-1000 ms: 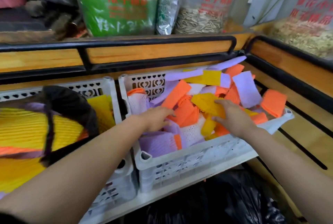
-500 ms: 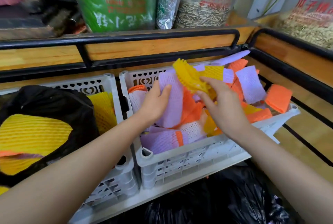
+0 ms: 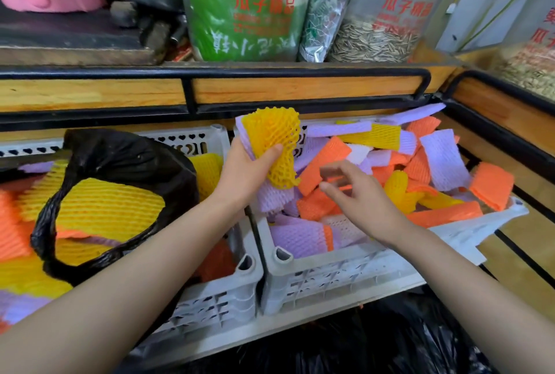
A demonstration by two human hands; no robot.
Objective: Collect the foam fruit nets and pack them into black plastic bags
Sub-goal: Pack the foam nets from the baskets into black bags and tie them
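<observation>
The left hand (image 3: 243, 172) grips a yellow mesh foam net (image 3: 274, 139) over the white plastic crate (image 3: 330, 262), at its left edge; the right hand (image 3: 360, 199) hovers, loosely spread.

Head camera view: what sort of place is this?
Probably a small food shop or market stall: printed bags of sunflower seeds on a wooden display shelf, and white crates full of foam fruit nets.

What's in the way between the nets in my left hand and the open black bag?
Nothing visible. The left hand holds yellow and purple nets right beside the black bag, whose open mouth faces up, partly filled.
</observation>
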